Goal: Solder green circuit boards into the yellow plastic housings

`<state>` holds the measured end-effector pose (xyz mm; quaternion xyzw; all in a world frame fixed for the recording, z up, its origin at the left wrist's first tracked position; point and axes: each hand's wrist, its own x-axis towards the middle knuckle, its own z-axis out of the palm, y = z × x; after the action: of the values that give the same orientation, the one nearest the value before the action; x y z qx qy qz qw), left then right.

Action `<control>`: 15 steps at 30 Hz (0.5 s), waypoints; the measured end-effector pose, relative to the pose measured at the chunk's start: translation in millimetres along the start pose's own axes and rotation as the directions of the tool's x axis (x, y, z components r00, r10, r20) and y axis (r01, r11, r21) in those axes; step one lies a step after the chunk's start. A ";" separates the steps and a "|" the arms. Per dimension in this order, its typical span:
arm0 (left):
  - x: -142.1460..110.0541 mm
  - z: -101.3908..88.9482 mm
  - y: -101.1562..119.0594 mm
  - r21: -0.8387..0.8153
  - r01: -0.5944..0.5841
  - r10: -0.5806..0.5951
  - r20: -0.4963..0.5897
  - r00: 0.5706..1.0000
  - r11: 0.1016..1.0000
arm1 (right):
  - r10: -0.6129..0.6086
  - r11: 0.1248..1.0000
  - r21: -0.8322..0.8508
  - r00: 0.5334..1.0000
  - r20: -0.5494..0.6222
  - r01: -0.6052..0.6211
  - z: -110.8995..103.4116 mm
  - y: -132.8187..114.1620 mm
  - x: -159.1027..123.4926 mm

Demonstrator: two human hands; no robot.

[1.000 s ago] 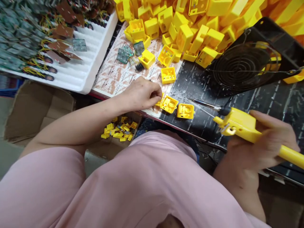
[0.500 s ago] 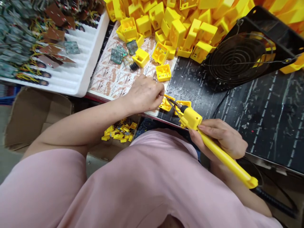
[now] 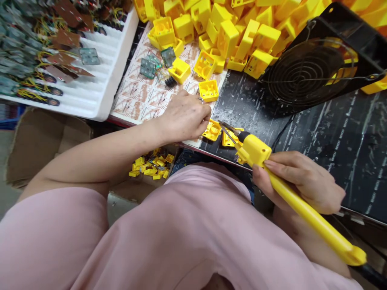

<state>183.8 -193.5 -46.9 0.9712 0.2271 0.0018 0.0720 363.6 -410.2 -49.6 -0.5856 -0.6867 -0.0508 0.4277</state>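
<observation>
My right hand (image 3: pixel 305 179) is wrapped round the yellow handle of a soldering iron (image 3: pixel 298 205). Its dark tip and a thin metal guide point left, over two small open yellow cases. The nearer one to my left hand, a yellow case half (image 3: pixel 212 129), lies at the table's front edge with its hollow side up. My left hand (image 3: pixel 189 117) is closed at that case's left side, fingertips partly hidden. Just right of it rests a second yellow case half (image 3: pixel 231 137), under the iron's tip. Another open yellow case (image 3: pixel 208 90) sits beyond my left knuckles.
A heap of yellow cases (image 3: pixel 228 38) spreads along the back. At right stands a black fan (image 3: pixel 305 76). Green circuit boards (image 3: pixel 148 67) lie on the patterned sheet; a white foam tray (image 3: pixel 111 80) at left carries wired boards. Below is a cardboard box (image 3: pixel 45 149).
My right hand has drawn the soldering iron back to the right, its tip moving off the nearer case. My left hand has stayed nearly still.
</observation>
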 end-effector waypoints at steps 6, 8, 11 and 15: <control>-0.2 -4.4 1.5 0.029 0.013 -0.014 0.046 0.999 0.999 | 0.142 0.987 -0.066 0.989 -0.029 -0.144 0.2 -3.1 -7.1; -3.4 -3.1 -0.8 0.031 -0.008 0.008 0.016 1.000 0.999 | 0.157 0.987 -0.028 0.986 -0.058 -0.159 0.4 -2.8 -9.6; -9.8 1.1 -5.6 -0.008 -0.017 0.017 -0.056 0.998 1.000 | 0.191 0.981 0.048 0.976 -0.103 -0.187 2.4 -0.5 -13.6; -13.6 6.2 -11.4 -0.170 0.007 -0.024 -0.098 0.995 0.985 | 0.227 0.974 0.039 0.962 -0.149 -0.224 8.1 3.2 -17.7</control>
<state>166.8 -190.2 -54.2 0.9585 0.2370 0.0689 0.1428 361.1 -418.1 -67.6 -0.6497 -0.5813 -0.0388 0.4883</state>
